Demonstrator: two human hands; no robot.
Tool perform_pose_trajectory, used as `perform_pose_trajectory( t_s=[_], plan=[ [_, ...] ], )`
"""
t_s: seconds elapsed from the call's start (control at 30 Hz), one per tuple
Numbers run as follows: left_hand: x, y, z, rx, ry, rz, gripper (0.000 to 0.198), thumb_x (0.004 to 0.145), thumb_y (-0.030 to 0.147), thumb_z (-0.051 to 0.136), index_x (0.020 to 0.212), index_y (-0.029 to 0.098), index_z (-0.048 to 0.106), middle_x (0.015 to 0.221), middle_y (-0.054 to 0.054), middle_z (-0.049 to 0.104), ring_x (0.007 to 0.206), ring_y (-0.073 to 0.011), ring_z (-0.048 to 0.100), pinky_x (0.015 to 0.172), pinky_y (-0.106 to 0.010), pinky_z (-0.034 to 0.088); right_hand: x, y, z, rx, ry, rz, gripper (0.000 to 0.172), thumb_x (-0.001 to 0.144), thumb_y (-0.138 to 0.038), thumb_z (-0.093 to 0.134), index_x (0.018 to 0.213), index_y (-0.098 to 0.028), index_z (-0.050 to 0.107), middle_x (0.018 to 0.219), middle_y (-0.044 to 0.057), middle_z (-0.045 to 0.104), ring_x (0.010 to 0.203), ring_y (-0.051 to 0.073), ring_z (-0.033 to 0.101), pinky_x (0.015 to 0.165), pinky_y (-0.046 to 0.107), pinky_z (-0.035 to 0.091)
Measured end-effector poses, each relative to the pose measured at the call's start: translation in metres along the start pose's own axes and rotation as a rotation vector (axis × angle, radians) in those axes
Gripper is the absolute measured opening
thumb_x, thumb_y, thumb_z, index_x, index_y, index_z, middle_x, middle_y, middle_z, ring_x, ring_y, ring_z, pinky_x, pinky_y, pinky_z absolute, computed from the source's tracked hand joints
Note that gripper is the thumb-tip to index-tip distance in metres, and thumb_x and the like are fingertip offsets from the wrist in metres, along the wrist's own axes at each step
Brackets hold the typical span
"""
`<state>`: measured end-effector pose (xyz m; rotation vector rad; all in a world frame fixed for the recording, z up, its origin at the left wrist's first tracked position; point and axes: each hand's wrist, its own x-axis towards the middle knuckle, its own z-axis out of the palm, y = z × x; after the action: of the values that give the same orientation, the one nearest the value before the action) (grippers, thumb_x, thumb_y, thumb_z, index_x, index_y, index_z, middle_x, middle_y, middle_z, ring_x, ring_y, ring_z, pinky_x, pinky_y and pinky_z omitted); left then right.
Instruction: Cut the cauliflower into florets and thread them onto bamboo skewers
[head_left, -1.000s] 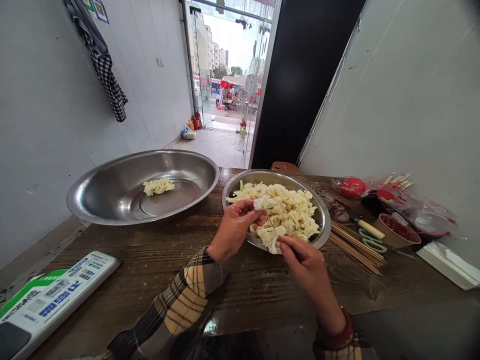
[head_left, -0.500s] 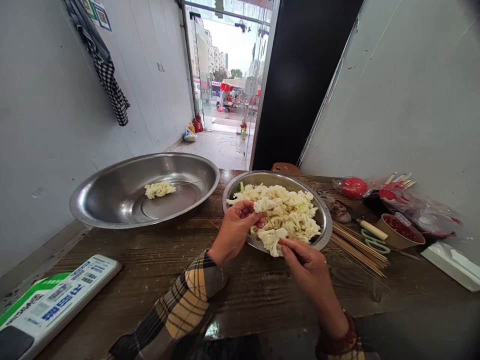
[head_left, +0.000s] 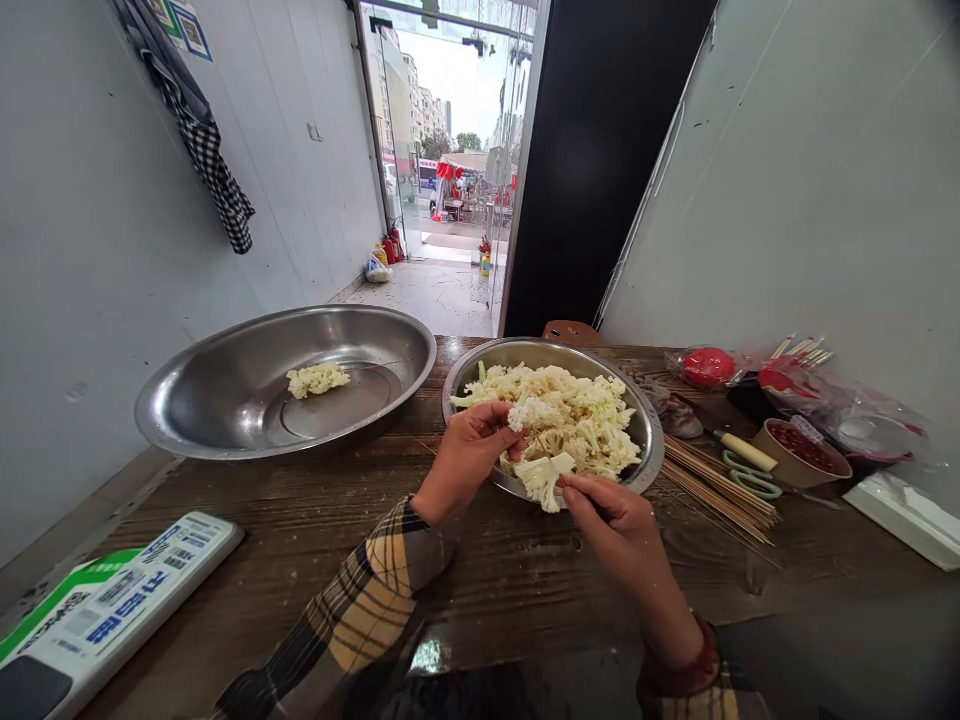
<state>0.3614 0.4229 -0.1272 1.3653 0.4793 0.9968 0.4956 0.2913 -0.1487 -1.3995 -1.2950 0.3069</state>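
My left hand (head_left: 472, 452) is closed, with a white cauliflower floret (head_left: 529, 414) at its fingertips. A thin stick shows just left of this hand; how it runs through the grip is hidden. Lower and to the right, my right hand (head_left: 616, 525) pinches a second cauliflower floret (head_left: 546, 478), its pale cut stem turned up. Both hands are over the near rim of a round steel bowl (head_left: 654, 440), which is heaped with cauliflower pieces (head_left: 592, 405).
A wide steel basin (head_left: 225, 385) at left holds a cluster of cauliflower (head_left: 318, 379). Bamboo skewers (head_left: 720, 492), green-handled scissors (head_left: 752, 475), a wooden-handled knife (head_left: 746, 452) and a tub of red stuff (head_left: 806, 455) lie at right. A white-and-green box (head_left: 124, 605) lies front left.
The view has shifted slightly. Both hands keep nearly the same pose, each still holding its cauliflower floret.
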Motion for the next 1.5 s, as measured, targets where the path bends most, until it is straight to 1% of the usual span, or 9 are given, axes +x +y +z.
perform_pose_trajectory(
  t_s=[0.2,0.3,0.43,0.53,0.7,0.87,1.03,1.3,1.5],
  plan=[
    [-0.001,0.003,0.0,0.066,-0.022,-0.026,0.016,0.071,0.027,0.072,0.076,0.015,0.063,0.059,0.003,0.058,0.051,-0.0084,0.05,0.052,-0.021,0.041,-0.001,0.0,0.0,0.022,0.005,0.04,0.018,0.082,-0.03,0.061,0.089,-0.023,0.076,0.089,0.006,0.074,0.082,0.021,0.069,0.075,0.034,0.055],
    [-0.001,0.003,0.0,0.091,-0.013,-0.009,0.017,0.07,0.027,0.072,0.079,0.014,0.064,0.069,0.001,0.061,0.06,-0.0099,0.052,0.058,-0.022,0.042,-0.001,-0.003,-0.001,0.038,0.0,0.077,0.019,0.082,-0.031,0.06,0.089,-0.022,0.076,0.09,0.007,0.074,0.082,0.022,0.068,0.073,0.033,0.055],
    [-0.003,0.002,0.002,0.117,-0.039,0.004,0.017,0.071,0.027,0.071,0.081,0.014,0.065,0.076,-0.001,0.061,0.069,-0.0116,0.052,0.064,-0.023,0.042,0.001,-0.005,0.002,0.104,-0.005,0.169,0.022,0.082,-0.035,0.06,0.088,-0.02,0.076,0.067,0.004,0.069,0.073,0.02,0.066,0.065,0.03,0.053],
    [-0.005,0.004,0.004,0.2,-0.079,0.011,0.016,0.071,0.027,0.07,0.079,0.014,0.065,0.072,0.0,0.059,0.067,-0.0112,0.049,0.062,-0.022,0.04,0.002,-0.005,0.006,0.188,-0.019,0.267,0.027,0.081,-0.038,0.06,0.09,-0.017,0.075,0.047,-0.001,0.055,0.052,0.015,0.056,0.047,0.024,0.044],
    [-0.008,0.012,0.006,0.208,-0.147,-0.012,0.018,0.077,0.031,0.064,0.086,0.015,0.066,0.081,-0.001,0.061,0.074,-0.0122,0.051,0.068,-0.023,0.041,-0.002,-0.005,0.009,0.33,0.012,0.356,0.032,0.081,-0.042,0.061,0.094,-0.014,0.071,0.047,-0.006,0.045,0.038,0.006,0.035,0.037,0.019,0.028],
    [-0.011,0.015,0.008,-0.018,-0.064,-0.095,0.024,0.082,0.036,0.058,0.094,0.017,0.067,0.091,-0.003,0.063,0.079,-0.0113,0.053,0.07,-0.022,0.042,-0.014,-0.005,0.012,0.293,0.069,0.299,0.029,0.084,-0.041,0.058,0.095,-0.016,0.07,0.051,-0.005,0.046,0.04,0.006,0.038,0.039,0.019,0.03],
    [-0.015,0.014,0.014,-0.232,-0.129,-0.233,0.03,0.077,0.042,0.064,0.085,0.014,0.068,0.075,-0.001,0.062,0.065,-0.0093,0.052,0.06,-0.021,0.04,-0.02,-0.007,0.019,0.157,0.066,0.195,0.026,0.085,-0.038,0.058,0.091,-0.018,0.072,0.053,-0.004,0.048,0.044,0.007,0.039,0.041,0.02,0.032],
    [-0.02,0.013,0.017,-0.335,-0.105,-0.225,0.023,0.07,0.029,0.074,0.086,0.016,0.065,0.077,0.0,0.063,0.066,-0.009,0.056,0.062,-0.021,0.041,-0.024,-0.014,0.018,0.175,0.074,0.228,0.028,0.085,-0.039,0.057,0.097,-0.017,0.071,0.056,-0.003,0.055,0.042,0.008,0.045,0.043,0.02,0.04],
    [-0.02,0.014,0.018,-0.296,-0.07,-0.191,0.021,0.069,0.03,0.074,0.081,0.014,0.067,0.075,0.0,0.062,0.065,-0.0085,0.054,0.061,-0.021,0.04,-0.035,-0.01,0.014,0.01,0.123,0.128,0.023,0.084,-0.033,0.059,0.096,-0.022,0.074,0.09,0.007,0.073,0.08,0.018,0.067,0.074,0.029,0.055]
  ],
)
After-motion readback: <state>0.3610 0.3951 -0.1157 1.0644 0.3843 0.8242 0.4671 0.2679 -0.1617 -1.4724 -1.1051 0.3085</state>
